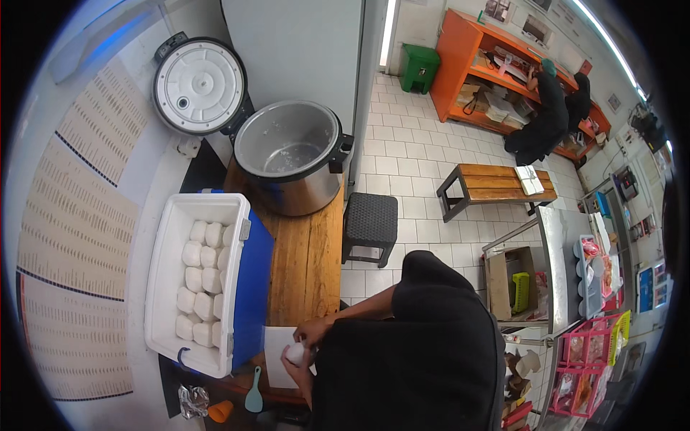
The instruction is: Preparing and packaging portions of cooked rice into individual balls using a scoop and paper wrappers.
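My left hand (299, 373) is curled around a rounded white bundle (296, 353), its fingers along the lower and near sides. From above, my right hand (314, 330) pinches at the upper end of the same bundle; its fingertips are partly hidden. A white sheet (277, 358) lies under both hands on the wooden table (304, 269). Beyond it stands a blue cooler box (253, 291) with a white inside, holding several similar white bundles (204, 306) stacked in rows. A light blue rice paddle (254, 396) rests beside the sheet.
A large rice cooker (294, 188) stands with its lid (198, 86) raised and white grains inside. Below the cooler are an orange cup (220, 411) and crumpled clear wrapping (193, 401). A black stool (370, 221) and wooden bench (485, 180) stand behind. Two people work at orange shelves (458, 59).
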